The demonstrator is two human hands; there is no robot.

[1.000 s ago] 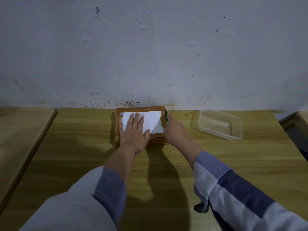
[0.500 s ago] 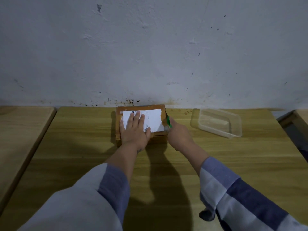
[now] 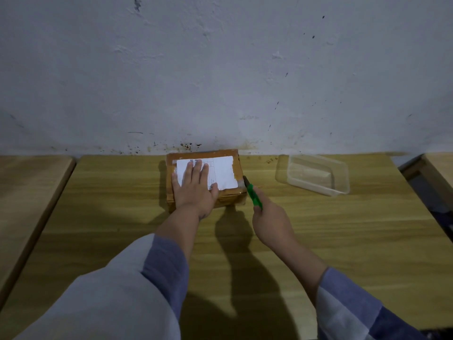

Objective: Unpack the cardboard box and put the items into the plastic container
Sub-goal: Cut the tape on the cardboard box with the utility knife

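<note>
A closed, taped cardboard box [image 3: 232, 165] with a white label on top stands at the far edge of the wooden table, against the wall. My left hand [image 3: 195, 190] lies flat on its lid, fingers spread over the label. My right hand [image 3: 270, 222] grips a green-handled cutter [image 3: 252, 193], its tip touching the box's near right edge. A clear plastic container [image 3: 316, 174] stands to the right of the box, with nothing in it.
The wooden table [image 3: 343, 236] runs up to a scuffed white wall. Another wooden table [image 3: 27, 192] stands to the left across a narrow gap, and the corner of a third [image 3: 438, 168] shows at the right.
My right hand has drawn back towards me along the box's right side, bringing the green cutter into full view. My left hand stays pressed on the lid.
</note>
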